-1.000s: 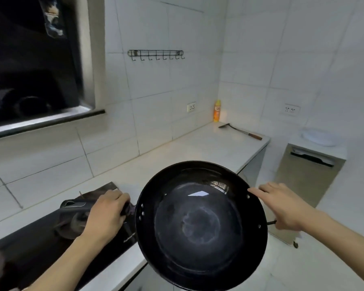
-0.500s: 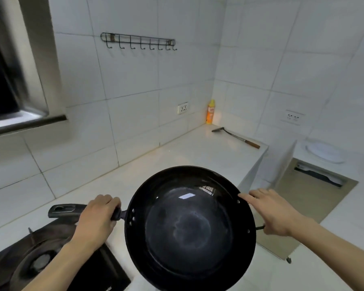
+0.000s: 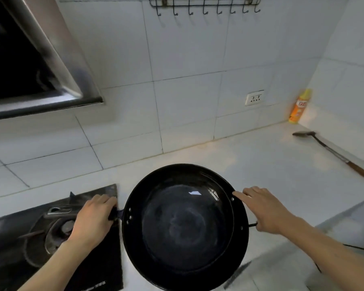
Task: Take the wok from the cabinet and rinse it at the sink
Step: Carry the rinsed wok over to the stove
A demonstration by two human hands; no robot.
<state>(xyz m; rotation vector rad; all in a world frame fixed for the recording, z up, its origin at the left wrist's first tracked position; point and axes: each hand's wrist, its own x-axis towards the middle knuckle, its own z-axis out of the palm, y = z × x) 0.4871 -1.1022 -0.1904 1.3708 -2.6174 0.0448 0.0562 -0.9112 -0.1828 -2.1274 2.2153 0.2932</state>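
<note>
A black round wok hangs level over the white counter, its inside facing up at me. My left hand is closed around the long handle on the wok's left side. My right hand holds the small loop handle and rim on the right side, fingers lying along the rim. No sink or cabinet is in view.
A black gas hob lies at the lower left under a range hood. The white counter runs right to a corner with an orange bottle and a metal spatula. A hook rail and a socket are on the tiled wall.
The view has swung left and down toward the counter and hob. The wok stays held in both hands and now sits closer over the counter beside the hob.
</note>
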